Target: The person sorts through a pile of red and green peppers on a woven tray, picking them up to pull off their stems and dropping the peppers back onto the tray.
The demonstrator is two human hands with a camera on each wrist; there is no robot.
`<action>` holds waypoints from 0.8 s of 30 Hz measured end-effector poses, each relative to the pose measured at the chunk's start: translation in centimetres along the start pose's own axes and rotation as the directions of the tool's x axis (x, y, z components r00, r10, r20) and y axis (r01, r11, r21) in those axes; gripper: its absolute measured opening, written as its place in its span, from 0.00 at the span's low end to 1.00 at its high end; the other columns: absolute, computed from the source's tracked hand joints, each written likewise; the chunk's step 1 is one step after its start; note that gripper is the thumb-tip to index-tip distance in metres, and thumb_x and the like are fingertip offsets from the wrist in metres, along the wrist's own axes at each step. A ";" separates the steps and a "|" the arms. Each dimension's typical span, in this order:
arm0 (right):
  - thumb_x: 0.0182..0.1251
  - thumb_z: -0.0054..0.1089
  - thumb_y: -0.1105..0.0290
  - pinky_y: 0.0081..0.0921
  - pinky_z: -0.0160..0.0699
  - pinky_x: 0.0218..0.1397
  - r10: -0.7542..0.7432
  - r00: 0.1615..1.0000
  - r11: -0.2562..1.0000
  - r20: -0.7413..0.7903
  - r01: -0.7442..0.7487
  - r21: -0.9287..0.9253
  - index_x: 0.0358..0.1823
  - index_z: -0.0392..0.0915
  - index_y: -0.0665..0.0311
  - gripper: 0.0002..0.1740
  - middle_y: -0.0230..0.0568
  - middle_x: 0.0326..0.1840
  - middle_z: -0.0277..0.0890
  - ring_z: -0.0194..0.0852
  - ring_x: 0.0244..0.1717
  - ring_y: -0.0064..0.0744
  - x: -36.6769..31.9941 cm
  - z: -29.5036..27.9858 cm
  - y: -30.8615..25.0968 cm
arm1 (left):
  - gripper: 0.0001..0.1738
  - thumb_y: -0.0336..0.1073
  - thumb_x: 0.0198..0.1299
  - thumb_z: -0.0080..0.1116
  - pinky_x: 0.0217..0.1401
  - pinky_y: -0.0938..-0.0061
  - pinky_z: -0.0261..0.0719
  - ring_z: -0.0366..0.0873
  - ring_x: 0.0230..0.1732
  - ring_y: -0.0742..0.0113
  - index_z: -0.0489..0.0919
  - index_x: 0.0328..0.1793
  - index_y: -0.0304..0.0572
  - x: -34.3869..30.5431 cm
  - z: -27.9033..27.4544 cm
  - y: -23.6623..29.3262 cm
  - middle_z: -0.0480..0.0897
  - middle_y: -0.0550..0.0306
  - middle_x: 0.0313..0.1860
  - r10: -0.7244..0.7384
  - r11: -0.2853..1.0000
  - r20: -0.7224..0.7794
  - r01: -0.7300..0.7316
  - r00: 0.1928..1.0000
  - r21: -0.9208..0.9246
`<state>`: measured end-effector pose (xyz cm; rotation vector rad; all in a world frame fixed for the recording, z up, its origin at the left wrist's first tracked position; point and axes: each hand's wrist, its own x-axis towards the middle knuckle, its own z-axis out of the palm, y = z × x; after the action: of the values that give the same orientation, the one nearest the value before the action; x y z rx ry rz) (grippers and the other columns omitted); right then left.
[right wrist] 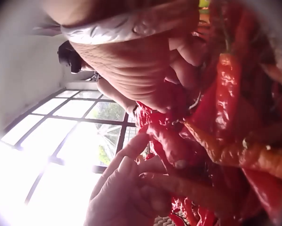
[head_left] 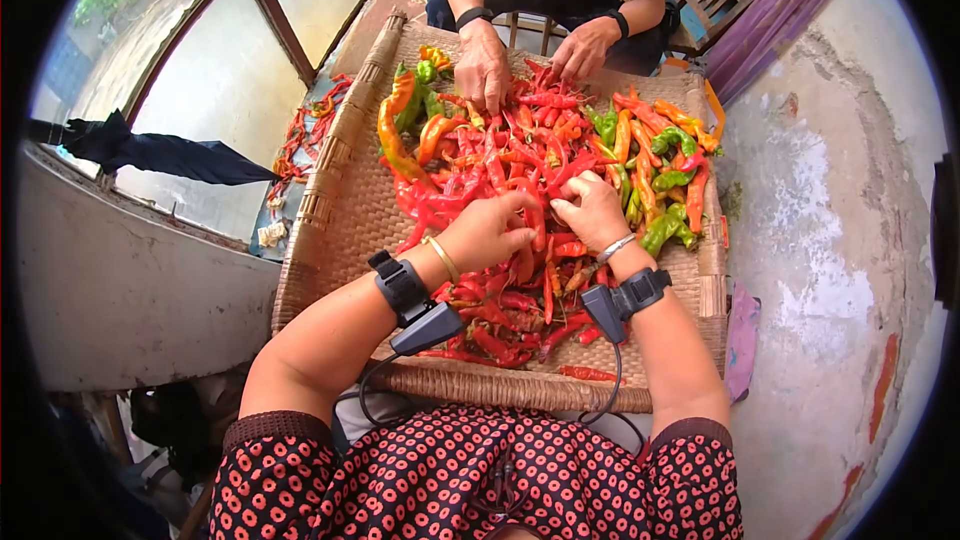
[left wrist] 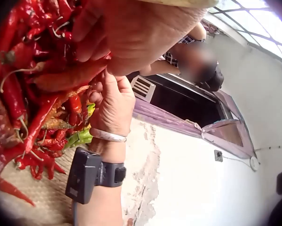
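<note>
Red peppers lie heaped on a woven tray. Over the middle of the heap, my left hand has its thumb and fingers bent around a red pepper; in the left wrist view an orange-red pepper lies beside this hand. My right hand is close by on the right, fingers curled and pinching at a red pepper, its tips partly hidden. The right wrist view has my left hand below my right hand, with a long red pepper alongside.
Another person's hands reach into the heap's far side. Green and orange peppers lie along the right, more at the far left. A folded umbrella hangs by the window; a wall stands at right.
</note>
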<state>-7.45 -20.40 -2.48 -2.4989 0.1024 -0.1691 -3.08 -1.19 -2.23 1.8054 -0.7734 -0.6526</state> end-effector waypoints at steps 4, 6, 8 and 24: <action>0.47 0.60 0.67 0.31 0.70 0.33 -0.071 0.992 0.996 0.100 0.065 0.060 0.26 0.75 0.66 0.10 0.44 0.25 0.73 0.73 0.28 0.39 -0.3 -3.4 -1.3 | 0.10 0.38 0.51 0.56 0.34 0.68 0.75 0.78 0.29 0.54 0.79 0.35 0.39 -0.5 -0.2 0.7 0.79 0.47 0.25 0.121 0.945 0.144 -0.158 0.982 0.286; 0.50 0.58 0.69 0.25 0.69 0.28 -0.068 0.958 0.976 0.278 0.006 0.215 0.25 0.74 0.67 0.08 0.36 0.20 0.71 0.70 0.22 0.28 -0.9 -5.4 -2.3 | 0.09 0.37 0.54 0.55 0.32 0.73 0.75 0.79 0.29 0.62 0.79 0.34 0.39 -0.6 -0.2 1.2 0.80 0.50 0.26 0.119 0.926 0.085 -0.141 0.989 0.350; 0.55 0.56 0.70 0.17 0.67 0.25 0.055 0.890 0.911 0.453 -0.231 0.342 0.26 0.73 0.66 0.06 0.29 0.20 0.70 0.66 0.20 0.16 -1.4 -7.4 -3.4 | 0.09 0.37 0.53 0.56 0.32 0.73 0.75 0.79 0.28 0.62 0.79 0.35 0.39 -0.3 -0.7 1.5 0.80 0.51 0.25 0.128 0.937 -0.004 -0.119 0.992 0.327; 0.48 0.57 0.73 0.33 0.66 0.54 -0.342 0.936 0.908 -0.080 0.307 -0.285 0.51 0.70 0.55 0.24 0.44 0.48 0.67 0.65 0.50 0.45 1.1 -1.0 -0.3 | 0.23 0.56 0.45 0.55 0.36 0.64 0.76 0.79 0.34 0.55 0.81 0.32 0.43 -1.0 -8.4 -0.2 0.81 0.52 0.29 -0.379 0.379 -0.121 0.273 0.918 0.884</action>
<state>-6.52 -20.90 -1.37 -2.7602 -0.2599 -0.4852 2.43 4.61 0.41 3.0166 -0.9202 -0.6294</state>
